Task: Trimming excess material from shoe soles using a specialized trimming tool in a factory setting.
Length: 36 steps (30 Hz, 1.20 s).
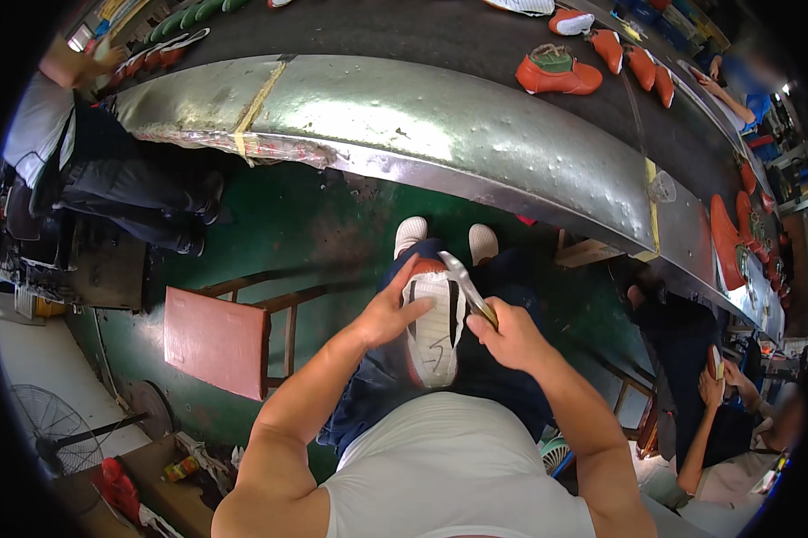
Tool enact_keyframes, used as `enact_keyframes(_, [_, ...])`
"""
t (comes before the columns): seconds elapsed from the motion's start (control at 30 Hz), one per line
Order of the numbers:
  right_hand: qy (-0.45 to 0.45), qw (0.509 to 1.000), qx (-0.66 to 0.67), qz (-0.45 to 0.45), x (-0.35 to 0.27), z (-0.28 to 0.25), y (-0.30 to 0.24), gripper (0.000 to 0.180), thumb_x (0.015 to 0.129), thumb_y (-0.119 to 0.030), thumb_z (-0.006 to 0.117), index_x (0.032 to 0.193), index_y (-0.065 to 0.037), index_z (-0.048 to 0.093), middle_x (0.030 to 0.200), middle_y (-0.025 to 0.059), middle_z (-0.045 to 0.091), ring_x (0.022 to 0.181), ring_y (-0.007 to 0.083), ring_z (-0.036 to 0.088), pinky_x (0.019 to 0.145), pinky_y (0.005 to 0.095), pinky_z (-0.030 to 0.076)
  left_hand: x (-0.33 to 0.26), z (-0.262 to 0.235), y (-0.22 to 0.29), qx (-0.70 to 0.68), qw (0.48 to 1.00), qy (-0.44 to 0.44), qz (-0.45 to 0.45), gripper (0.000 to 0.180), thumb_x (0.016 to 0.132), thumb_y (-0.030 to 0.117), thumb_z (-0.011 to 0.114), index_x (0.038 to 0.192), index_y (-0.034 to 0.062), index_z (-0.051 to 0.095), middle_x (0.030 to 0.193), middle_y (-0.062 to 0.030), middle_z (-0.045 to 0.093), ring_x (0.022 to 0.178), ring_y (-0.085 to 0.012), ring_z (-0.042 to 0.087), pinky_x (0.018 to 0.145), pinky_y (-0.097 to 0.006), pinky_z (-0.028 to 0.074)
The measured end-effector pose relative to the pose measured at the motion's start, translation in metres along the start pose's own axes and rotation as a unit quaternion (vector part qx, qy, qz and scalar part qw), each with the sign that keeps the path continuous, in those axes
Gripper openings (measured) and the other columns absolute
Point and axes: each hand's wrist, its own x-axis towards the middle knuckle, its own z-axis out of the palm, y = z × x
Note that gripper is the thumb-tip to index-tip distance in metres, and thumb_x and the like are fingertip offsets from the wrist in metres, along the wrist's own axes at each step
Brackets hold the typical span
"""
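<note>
Between my thighs an upturned shoe (pixel 434 350) shows its whitish underside, with dark strips along it and a dark pen mark near the heel. Orange-red upper material is visible at the toe end. My left hand (pixel 388 312) grips the shoe's left side, its thumb pressed on the underside and its fingers along the edge toward the toe. In my right hand (pixel 511 337) is a hammer (pixel 458 274), held by its handle. The metal head lies over the right side of the toe, and I cannot tell whether it touches.
Ahead runs a metal-edged bench (pixel 475 134) with a dark belt carrying several orange-red shoes (pixel 558 72). A stool (pixel 216 341) stands left, near a fan (pixel 54 430). One person (pixel 54 134) is at far left; another (pixel 735 430) handles a shoe at right.
</note>
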Motion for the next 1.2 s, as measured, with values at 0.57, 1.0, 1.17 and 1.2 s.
enact_keyframes(0.57, [0.127,0.981,0.109,0.099,-0.043,0.081,0.091,0.033,0.082,-0.012,0.068,0.107,0.006,0.055,0.083,0.0153,0.068,0.069,0.0218,0.070,0.066,0.0347,0.055,-0.037,0.046,-0.010,0.103,0.987,-0.064,-0.107,0.068,0.079,-0.010,0.051,0.147,-0.0040,0.042,0.128,-0.0112,0.064,0.116,-0.0187,0.061,0.105,-0.030,0.044])
enact_keyframes(1.0, [-0.019,0.968,0.058,0.243,-0.142,-0.021,0.090,0.027,0.095,-0.021,0.061,0.111,0.000,0.057,0.090,0.0159,0.070,0.080,0.0252,0.071,0.073,0.0379,0.054,-0.026,0.081,-0.046,-0.112,0.937,-0.255,-0.211,0.089,0.075,-0.007,0.056,0.156,0.0007,0.022,0.148,-0.0122,0.046,0.140,-0.0217,0.041,0.118,-0.035,0.028])
enact_keyframes(1.17, [0.019,0.983,-0.176,-0.054,-0.127,-0.005,0.083,0.037,0.093,-0.017,0.060,0.121,0.006,0.054,0.104,0.0245,0.067,0.099,0.0339,0.068,0.085,0.0449,0.053,-0.033,0.094,-0.048,-0.072,0.950,-0.249,-0.172,0.094,0.075,-0.009,0.051,0.159,-0.0014,0.009,0.159,-0.0158,0.034,0.145,-0.0240,0.036,0.119,-0.033,0.025])
enact_keyframes(1.2, [0.015,0.983,-0.176,-0.058,-0.120,-0.009,0.073,0.037,0.093,-0.017,0.060,0.121,0.006,0.054,0.104,0.0245,0.067,0.099,0.0339,0.068,0.085,0.0449,0.053,-0.035,0.093,-0.048,-0.119,0.946,-0.244,-0.176,0.087,0.083,-0.002,0.051,0.159,-0.0006,0.009,0.159,-0.0154,0.033,0.145,-0.0241,0.036,0.119,-0.033,0.025])
